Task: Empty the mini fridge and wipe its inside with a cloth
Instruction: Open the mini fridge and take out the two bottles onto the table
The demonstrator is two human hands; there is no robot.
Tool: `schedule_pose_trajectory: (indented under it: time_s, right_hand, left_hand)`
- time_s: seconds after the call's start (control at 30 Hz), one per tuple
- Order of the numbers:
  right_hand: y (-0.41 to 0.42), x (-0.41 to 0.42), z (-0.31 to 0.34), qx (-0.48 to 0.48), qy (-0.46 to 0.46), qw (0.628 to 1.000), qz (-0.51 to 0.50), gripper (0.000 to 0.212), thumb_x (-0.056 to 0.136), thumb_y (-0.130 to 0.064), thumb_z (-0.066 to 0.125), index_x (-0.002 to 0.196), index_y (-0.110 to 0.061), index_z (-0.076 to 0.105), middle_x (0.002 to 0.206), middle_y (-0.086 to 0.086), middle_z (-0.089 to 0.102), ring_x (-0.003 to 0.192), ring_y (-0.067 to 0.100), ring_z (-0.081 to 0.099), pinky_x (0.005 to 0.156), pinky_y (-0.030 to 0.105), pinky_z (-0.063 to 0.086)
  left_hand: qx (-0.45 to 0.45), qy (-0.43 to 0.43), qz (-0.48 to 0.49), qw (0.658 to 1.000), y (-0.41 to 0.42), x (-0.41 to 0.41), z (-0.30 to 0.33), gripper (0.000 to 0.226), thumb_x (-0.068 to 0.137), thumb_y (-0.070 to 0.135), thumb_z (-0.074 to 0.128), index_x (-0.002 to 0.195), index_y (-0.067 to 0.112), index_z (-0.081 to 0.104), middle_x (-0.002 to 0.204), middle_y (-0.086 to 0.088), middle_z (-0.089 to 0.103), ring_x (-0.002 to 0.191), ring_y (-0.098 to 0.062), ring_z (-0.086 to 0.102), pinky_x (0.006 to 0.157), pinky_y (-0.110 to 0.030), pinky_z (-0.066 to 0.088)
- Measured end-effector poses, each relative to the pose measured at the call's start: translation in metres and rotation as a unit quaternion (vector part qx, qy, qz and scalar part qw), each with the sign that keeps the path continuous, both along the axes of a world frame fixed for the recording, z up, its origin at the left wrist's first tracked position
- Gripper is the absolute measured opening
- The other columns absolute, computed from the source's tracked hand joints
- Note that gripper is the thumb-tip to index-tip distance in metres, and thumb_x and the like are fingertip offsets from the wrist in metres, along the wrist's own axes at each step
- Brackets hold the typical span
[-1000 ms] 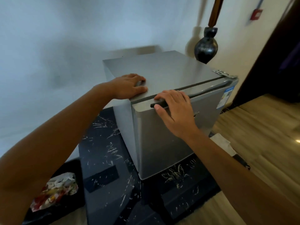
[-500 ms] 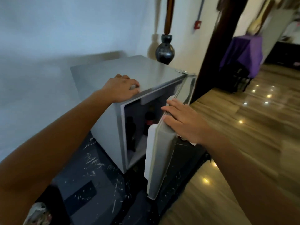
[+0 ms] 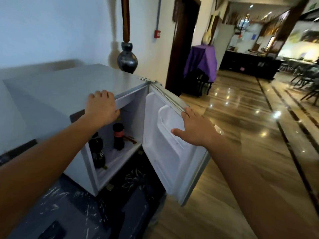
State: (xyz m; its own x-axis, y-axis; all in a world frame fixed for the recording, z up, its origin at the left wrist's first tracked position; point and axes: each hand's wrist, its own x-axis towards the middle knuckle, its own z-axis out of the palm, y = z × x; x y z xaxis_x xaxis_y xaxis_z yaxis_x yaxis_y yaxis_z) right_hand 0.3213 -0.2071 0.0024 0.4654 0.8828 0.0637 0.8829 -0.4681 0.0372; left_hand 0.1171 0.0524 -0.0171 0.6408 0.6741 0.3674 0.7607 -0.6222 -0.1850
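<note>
Your left hand [image 3: 101, 107] lies flat, fingers curled over the mini fridge [image 3: 69, 90] top's front edge. Your right hand [image 3: 195, 128], open-palmed, presses the swung-open door [image 3: 165, 152]; two dark bottles [image 3: 119, 137] stand inside.

Bare forearms, bare hands; no sleeves visible.
</note>
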Motion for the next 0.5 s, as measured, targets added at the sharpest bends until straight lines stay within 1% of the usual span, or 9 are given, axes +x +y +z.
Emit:
schedule_pose_trajectory:
  time_s: [0.07,0.17,0.27,0.37,0.43,0.5]
  right_hand:
    - [-0.002,0.019,-0.010,0.020,-0.029,0.999,-0.023,0.088,0.094,-0.065,0.043,0.158,-0.011,0.016,0.170,0.009,0.005,0.157,0.026,0.007,0.125,0.051,0.016]
    - [0.007,0.035,-0.023,0.035,-0.075,0.993,-0.080,0.092,0.094,-0.062,0.045,0.159,-0.008,0.009,0.168,0.017,0.006,0.156,0.034,0.006,0.125,0.057,0.009]
    - [0.025,0.049,-0.030,0.038,-0.096,0.986,-0.134,0.091,0.093,-0.060,0.046,0.159,-0.010,0.007,0.166,0.025,0.009,0.154,0.042,0.007,0.123,0.063,0.007]
    - [0.034,0.072,-0.040,0.029,-0.136,0.976,-0.169,0.090,0.096,-0.059,0.041,0.159,-0.007,0.004,0.164,0.029,0.010,0.152,0.048,0.010,0.122,0.064,0.007]
    - [0.035,0.090,-0.045,0.016,-0.163,0.972,-0.167,0.089,0.098,-0.060,0.036,0.159,-0.007,-0.001,0.165,0.028,0.008,0.153,0.048,0.009,0.123,0.063,0.006]
    - [0.034,0.107,-0.046,0.008,-0.171,0.972,-0.159,0.089,0.098,-0.060,0.035,0.159,-0.008,-0.004,0.166,0.027,0.007,0.154,0.046,0.007,0.124,0.060,0.005]
  left_hand:
    - [0.000,-0.008,0.006,1.000,0.000,0.001,-0.001,0.064,0.084,0.044,0.060,0.122,-0.006,0.052,0.118,-0.027,0.059,0.105,-0.043,0.056,0.084,-0.047,0.045]
    - [-0.024,-0.010,0.006,1.000,0.003,0.005,0.003,0.065,0.085,0.047,0.058,0.127,-0.002,0.050,0.125,-0.024,0.055,0.112,-0.042,0.052,0.088,-0.048,0.042]
    - [-0.034,-0.010,0.008,0.999,0.004,0.008,0.001,0.066,0.085,0.048,0.058,0.128,-0.001,0.049,0.128,-0.023,0.053,0.116,-0.041,0.049,0.090,-0.049,0.040]
    - [-0.009,-0.028,0.010,1.000,0.002,0.009,-0.006,0.063,0.082,0.045,0.062,0.121,-0.004,0.052,0.120,-0.026,0.056,0.109,-0.042,0.052,0.088,-0.050,0.042]
    - [0.012,-0.045,0.021,0.999,-0.003,0.012,-0.012,0.063,0.079,0.044,0.065,0.116,-0.006,0.053,0.115,-0.027,0.057,0.103,-0.043,0.053,0.086,-0.051,0.041]
    - [0.021,-0.052,0.042,0.998,-0.009,0.019,-0.016,0.065,0.080,0.046,0.063,0.116,-0.007,0.053,0.115,-0.030,0.056,0.103,-0.044,0.051,0.089,-0.055,0.039]
